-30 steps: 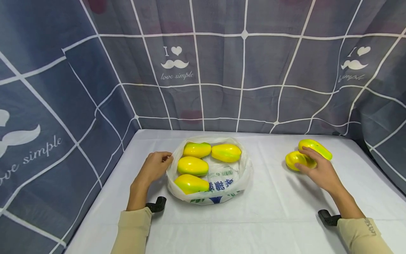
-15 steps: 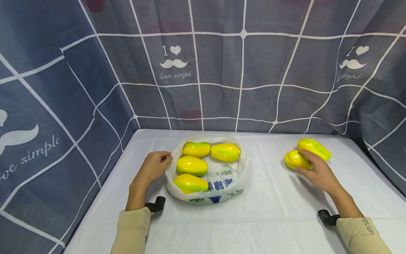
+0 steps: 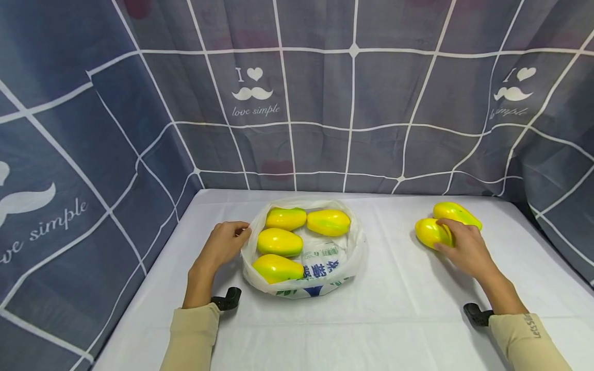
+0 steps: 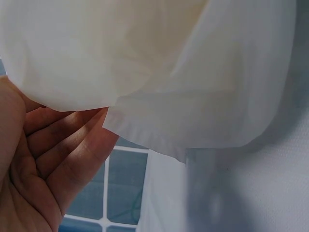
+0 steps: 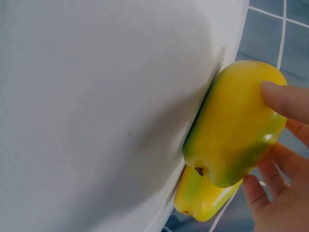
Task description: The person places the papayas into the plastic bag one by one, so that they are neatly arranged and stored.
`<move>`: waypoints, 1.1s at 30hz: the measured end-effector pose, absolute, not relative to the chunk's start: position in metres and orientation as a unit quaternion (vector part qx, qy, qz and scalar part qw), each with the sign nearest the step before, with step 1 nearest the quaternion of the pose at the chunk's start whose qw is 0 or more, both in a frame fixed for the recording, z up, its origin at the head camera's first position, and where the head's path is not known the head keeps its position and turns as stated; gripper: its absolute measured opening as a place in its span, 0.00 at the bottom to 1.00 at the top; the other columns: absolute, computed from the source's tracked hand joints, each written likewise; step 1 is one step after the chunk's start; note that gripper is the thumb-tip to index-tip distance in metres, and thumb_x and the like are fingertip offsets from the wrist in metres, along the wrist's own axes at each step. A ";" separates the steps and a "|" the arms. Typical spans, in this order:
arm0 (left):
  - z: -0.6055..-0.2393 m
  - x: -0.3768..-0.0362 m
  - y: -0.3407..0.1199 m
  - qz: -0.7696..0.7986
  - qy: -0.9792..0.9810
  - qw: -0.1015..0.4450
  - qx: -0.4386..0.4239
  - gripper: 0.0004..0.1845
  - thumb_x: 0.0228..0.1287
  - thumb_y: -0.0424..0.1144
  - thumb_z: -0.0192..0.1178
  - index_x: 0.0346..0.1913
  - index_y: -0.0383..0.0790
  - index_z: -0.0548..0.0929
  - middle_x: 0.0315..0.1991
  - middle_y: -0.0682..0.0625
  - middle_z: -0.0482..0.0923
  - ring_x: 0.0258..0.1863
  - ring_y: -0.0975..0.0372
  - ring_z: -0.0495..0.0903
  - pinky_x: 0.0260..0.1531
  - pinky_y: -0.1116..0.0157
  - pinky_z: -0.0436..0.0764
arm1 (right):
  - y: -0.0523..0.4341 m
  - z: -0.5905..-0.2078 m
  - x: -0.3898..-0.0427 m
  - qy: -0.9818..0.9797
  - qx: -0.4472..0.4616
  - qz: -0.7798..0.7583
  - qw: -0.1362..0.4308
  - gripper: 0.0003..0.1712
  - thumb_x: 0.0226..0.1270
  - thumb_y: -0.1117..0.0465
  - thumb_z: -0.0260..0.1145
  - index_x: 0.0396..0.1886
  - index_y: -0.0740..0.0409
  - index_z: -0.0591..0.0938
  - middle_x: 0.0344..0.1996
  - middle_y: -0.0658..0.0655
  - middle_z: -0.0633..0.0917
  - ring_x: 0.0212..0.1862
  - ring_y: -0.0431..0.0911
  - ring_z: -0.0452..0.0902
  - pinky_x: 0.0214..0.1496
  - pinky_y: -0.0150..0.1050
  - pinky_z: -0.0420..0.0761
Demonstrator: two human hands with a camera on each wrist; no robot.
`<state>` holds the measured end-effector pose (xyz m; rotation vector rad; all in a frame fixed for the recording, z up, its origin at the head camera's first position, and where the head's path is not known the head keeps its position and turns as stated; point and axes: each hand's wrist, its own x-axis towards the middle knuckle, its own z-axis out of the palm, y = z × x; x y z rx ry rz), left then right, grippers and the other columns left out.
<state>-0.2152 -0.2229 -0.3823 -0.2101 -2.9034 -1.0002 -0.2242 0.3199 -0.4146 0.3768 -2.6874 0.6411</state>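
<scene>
A white plastic bag [image 3: 358,257] with its rim spread wide stands on the table's left half. Inside it lie several glossy yellow-green papayas [image 3: 280,242]. My left hand [image 3: 225,243] pinches the bag's left rim; in the left wrist view the fingers [image 4: 79,159] reach behind the thin plastic. Over on the right, my right hand [image 3: 469,248] grips a papaya [image 3: 431,233], thumb [image 5: 285,99] on one side and fingers curled round the other. That papaya is close to the white cloth. A second loose papaya [image 3: 457,214] lies just behind it, partly covered by the hand.
A white cloth [image 3: 385,309] covers the table. Dark grey-blue checked curtains [image 3: 320,93] hang along the back and both sides. Between the bag and the loose papayas lies a stretch of bare cloth. Black wrist cameras [image 3: 227,299] sit at both wrists.
The right fingers have closed round the nearer loose papaya, which has turned slightly in the grasp. The left hand keeps its hold on the bag's rim.
</scene>
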 end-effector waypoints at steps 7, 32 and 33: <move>-0.383 -0.215 -0.223 -0.326 -0.942 0.033 -0.071 0.19 0.73 0.39 0.53 0.58 0.29 0.81 0.48 0.40 0.83 0.43 0.53 0.81 0.46 0.54 0.80 | 0.322 -0.414 -0.223 -0.943 0.129 0.267 0.153 0.32 0.51 0.73 0.73 0.58 0.71 0.73 0.56 0.77 0.74 0.56 0.73 0.64 0.55 0.69 0.60; -0.384 -0.215 -0.224 -0.327 -0.942 0.032 -0.065 0.20 0.74 0.40 0.53 0.59 0.30 0.80 0.48 0.40 0.83 0.43 0.52 0.80 0.45 0.55 0.81 | 0.323 -0.411 -0.215 -0.944 0.089 0.309 0.074 0.42 0.63 0.59 0.72 0.70 0.73 0.65 0.60 0.82 0.69 0.60 0.75 0.62 0.59 0.71 0.59; -0.384 -0.215 -0.224 -0.327 -0.942 0.033 -0.066 0.20 0.74 0.40 0.53 0.59 0.30 0.80 0.48 0.40 0.83 0.43 0.53 0.80 0.45 0.55 0.81 | 0.324 -0.411 -0.216 -0.944 0.089 0.308 0.075 0.41 0.62 0.59 0.72 0.70 0.72 0.66 0.60 0.82 0.69 0.60 0.75 0.62 0.58 0.71 0.59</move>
